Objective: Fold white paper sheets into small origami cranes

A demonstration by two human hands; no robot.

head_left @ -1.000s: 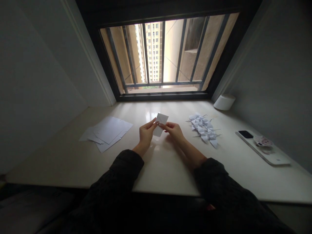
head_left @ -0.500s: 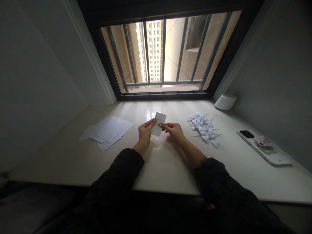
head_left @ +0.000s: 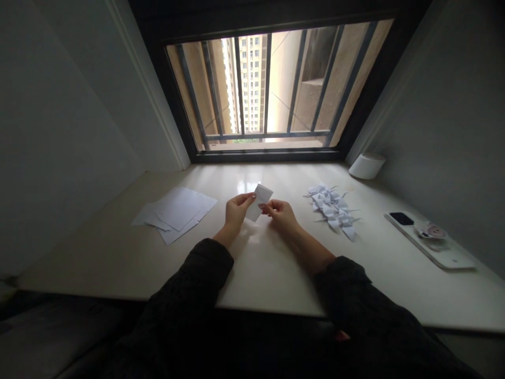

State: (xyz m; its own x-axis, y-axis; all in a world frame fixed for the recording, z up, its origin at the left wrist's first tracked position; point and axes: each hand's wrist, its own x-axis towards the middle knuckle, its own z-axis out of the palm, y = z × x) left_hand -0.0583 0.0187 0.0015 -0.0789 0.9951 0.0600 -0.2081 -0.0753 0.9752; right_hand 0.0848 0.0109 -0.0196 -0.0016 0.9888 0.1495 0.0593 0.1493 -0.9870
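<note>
Your left hand (head_left: 236,209) and right hand (head_left: 281,214) pinch a white paper slip (head_left: 258,202) by its edges; origami cranes (head_left: 331,210) lie right of your fingers, loose sheets (head_left: 175,215) left.

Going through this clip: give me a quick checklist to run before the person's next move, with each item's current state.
1. Grip of the left hand on the white paper slip: ok, pinching its left side.
2. Grip of the right hand on the slip: ok, fingertips at its lower right.
3. Creases in the slip: cannot tell, too small to see.
4. Loose paper sheets apart from the hands: ok, off to the left.
5. Folded paper cranes apart from the hands: ok, off to the right.
</note>
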